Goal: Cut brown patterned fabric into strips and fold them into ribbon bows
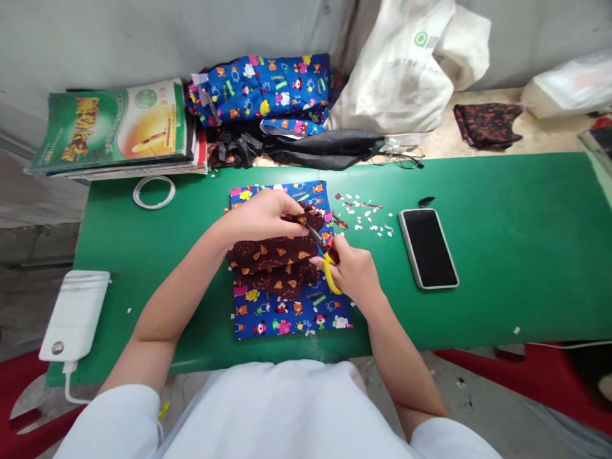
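Observation:
A dark brown patterned fabric (275, 255) lies folded over a blue cartoon-print cloth (287, 322) on the green table. My left hand (268, 215) pinches the upper edge of the brown fabric between thumb and fingers. My right hand (351, 268) grips a pair of scissors (331, 275) by the yellow handles. The scissor blades point up and left, at the brown fabric close to my left fingertips. Whether the blades are closed on the cloth I cannot make out. Small white and brown scraps (366, 217) are scattered to the right of the cloth.
A phone (429, 248) lies at the right, a white power bank (75, 315) at the left edge. Along the back are stacked books (115, 127), a white ring (153, 192), folded blue cloth (268, 89), eyeglasses (399, 156) and a white bag (396, 76).

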Motion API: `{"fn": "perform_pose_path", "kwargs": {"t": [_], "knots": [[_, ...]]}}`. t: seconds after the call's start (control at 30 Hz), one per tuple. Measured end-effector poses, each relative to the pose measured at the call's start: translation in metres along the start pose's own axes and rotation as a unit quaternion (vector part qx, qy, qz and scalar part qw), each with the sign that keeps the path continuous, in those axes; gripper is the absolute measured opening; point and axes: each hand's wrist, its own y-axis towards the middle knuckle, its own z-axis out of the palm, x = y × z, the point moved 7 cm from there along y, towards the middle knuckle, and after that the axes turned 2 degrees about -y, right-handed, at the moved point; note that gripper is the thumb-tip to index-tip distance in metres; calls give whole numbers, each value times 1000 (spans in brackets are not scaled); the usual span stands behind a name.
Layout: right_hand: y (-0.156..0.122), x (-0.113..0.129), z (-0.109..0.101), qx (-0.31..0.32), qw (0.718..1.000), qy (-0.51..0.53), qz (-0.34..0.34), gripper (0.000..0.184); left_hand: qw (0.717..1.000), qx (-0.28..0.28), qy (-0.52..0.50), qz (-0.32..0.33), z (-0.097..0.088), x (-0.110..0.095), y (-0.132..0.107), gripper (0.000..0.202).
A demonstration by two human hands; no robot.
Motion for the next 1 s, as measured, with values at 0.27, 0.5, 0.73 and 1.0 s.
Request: {"fn": "perform_pose_path", "kwargs": {"t": [0.27,0.5,0.73,1.0], "knots": [[-1,-1,2,9,1000,-11,-2,47,999,9,29,24,-5,-10,-4,35],[0,-2,-1,10,999,25,21,43,999,-3,20,39,-9,-14,-6,34],[1,1,-4,24,997,62,40,40,999,-4,23,30,-8,-14,-6,31],[1,2,-5,34,996,63,44,36,999,14,34,19,-1,-10,-3,24]]}}
